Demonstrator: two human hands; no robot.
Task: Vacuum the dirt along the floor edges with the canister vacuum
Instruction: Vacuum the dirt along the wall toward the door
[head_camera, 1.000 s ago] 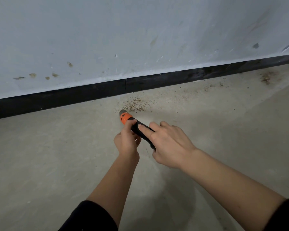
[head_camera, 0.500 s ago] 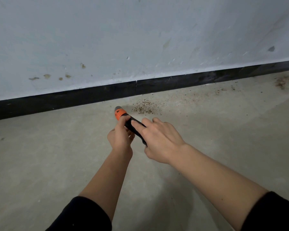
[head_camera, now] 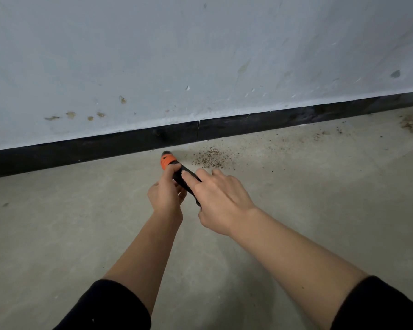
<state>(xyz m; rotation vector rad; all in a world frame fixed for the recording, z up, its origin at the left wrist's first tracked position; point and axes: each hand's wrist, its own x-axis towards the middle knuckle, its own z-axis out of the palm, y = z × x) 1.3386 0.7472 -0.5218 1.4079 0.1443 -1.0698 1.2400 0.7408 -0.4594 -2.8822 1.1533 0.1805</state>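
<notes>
grey concrete floor (head_camera: 57, 234) at black skirting board (head_camera: 105, 148): left hand (head_camera: 166, 195) grips orange-collared black vacuum nozzle (head_camera: 168, 161), right hand (head_camera: 222, 201) hold unclear; tip just beside brown dirt (head_camera: 210, 158), which hasty sweeping may scatter.

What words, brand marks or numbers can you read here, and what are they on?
No readable text anywhere.
On the vacuum nozzle: no print on the orange collar or black tube; the parts under the left hand and right hand are hidden.
On the wall: only stains and scuffs.
On the baseboard: plain black.
</notes>
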